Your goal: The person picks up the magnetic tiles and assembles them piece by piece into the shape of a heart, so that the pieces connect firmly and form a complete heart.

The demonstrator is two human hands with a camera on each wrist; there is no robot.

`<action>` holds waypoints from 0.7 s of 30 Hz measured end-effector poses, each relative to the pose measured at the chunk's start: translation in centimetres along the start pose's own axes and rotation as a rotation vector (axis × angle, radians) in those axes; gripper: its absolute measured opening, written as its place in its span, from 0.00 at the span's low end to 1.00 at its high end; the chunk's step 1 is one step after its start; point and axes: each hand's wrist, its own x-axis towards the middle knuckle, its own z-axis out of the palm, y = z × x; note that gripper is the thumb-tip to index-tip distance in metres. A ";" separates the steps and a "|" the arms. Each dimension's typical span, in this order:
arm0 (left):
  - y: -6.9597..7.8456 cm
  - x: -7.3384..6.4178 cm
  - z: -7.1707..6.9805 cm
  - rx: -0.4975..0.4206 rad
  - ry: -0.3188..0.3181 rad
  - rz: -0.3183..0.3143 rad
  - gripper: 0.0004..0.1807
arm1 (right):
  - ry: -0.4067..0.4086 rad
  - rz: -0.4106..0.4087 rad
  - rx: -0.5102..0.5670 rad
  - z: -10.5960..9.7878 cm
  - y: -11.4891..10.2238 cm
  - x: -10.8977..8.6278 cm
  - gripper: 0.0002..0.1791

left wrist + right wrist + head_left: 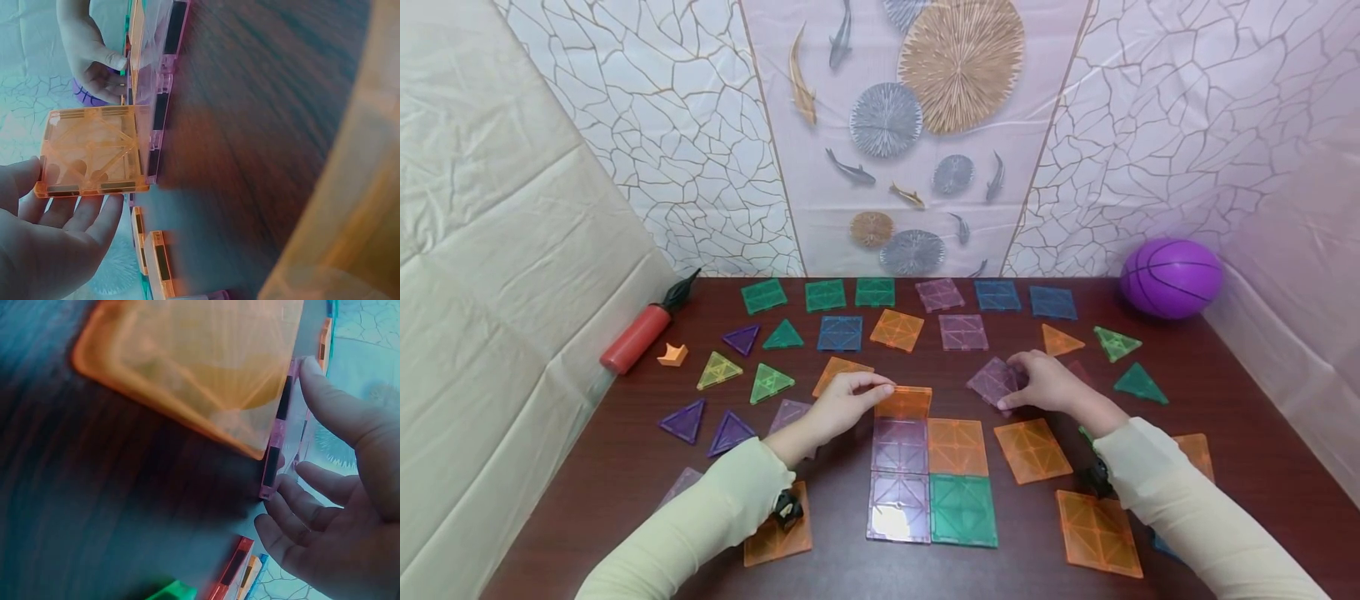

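My left hand [842, 408] pinches an orange square magnetic tile [904, 403] by its left side, thumb on the near side and fingers behind. That tile stands upright along the far edge of a flat block of tiles: two pink-purple squares [898, 446], an orange square [957, 447] and a green square [962, 510]. To the right, my right hand [1045, 383] grips a pink-purple square tile [995, 383] between thumb and fingers. In the right wrist view the thumb lies at one end of this tile [275, 434], with the fingertips near the other.
Loose square tiles, such as an orange one [1033, 451], and triangles, such as a purple one [683, 421], lie around both arms. Farther back are rows of squares [825, 296]. A purple ball [1172, 278], a red hand pump [636, 337] and an orange crown-shaped piece [673, 356] sit toward the sides.
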 end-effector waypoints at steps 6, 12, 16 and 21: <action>-0.1 -0.1 0.0 0.000 0.010 -0.005 0.14 | -0.003 -0.017 0.018 0.0 0.1 0.2 0.43; -0.1 -0.1 0.0 -0.007 0.008 -0.003 0.14 | 0.084 -0.057 0.030 0.2 -0.1 0.4 0.40; 0.0 -0.1 0.0 -0.010 0.007 -0.007 0.13 | 0.135 -0.071 0.070 0.4 -0.6 0.4 0.31; 0.0 -0.1 0.0 -0.009 0.008 -0.010 0.13 | 0.170 -0.092 0.109 0.4 -1.7 0.1 0.22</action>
